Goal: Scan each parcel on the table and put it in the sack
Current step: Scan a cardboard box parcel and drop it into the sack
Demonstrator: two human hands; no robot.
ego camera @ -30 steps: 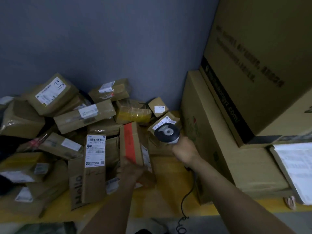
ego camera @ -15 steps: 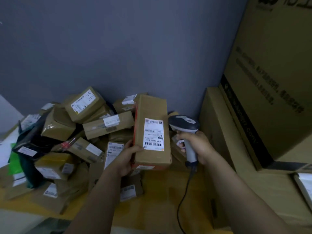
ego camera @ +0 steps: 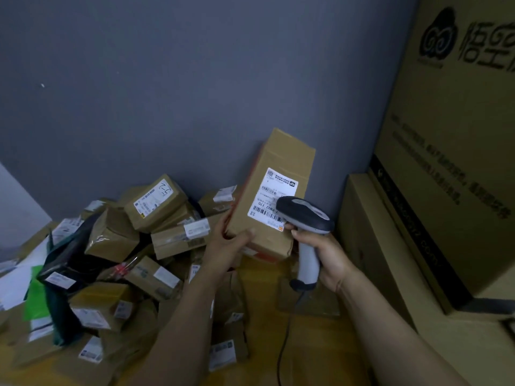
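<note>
My left hand point(ego camera: 227, 246) grips the lower corner of a long brown cardboard parcel point(ego camera: 281, 162) and holds it upright above the table, its white barcode label point(ego camera: 274, 197) facing me. My right hand point(ego camera: 323, 257) is wrapped round the grip of a grey handheld scanner point(ego camera: 305, 213), whose dark head sits right at the label's lower right corner. The scanner's cable point(ego camera: 284, 346) hangs down toward the floor. A heap of taped brown parcels point(ego camera: 156, 207) with white labels covers the yellow table point(ego camera: 262, 277) to the left. No sack is in view.
Large stacked cartons point(ego camera: 434, 207) form a wall along the right. A grey wall point(ego camera: 195, 79) stands behind the pile. A black bag point(ego camera: 67, 257) and a green packet point(ego camera: 37, 299) lie among the parcels at the left.
My left hand picked the long parcel out of the pile, raised it and turned its label toward me. The scanner came up to the label. My view tilted upward.
</note>
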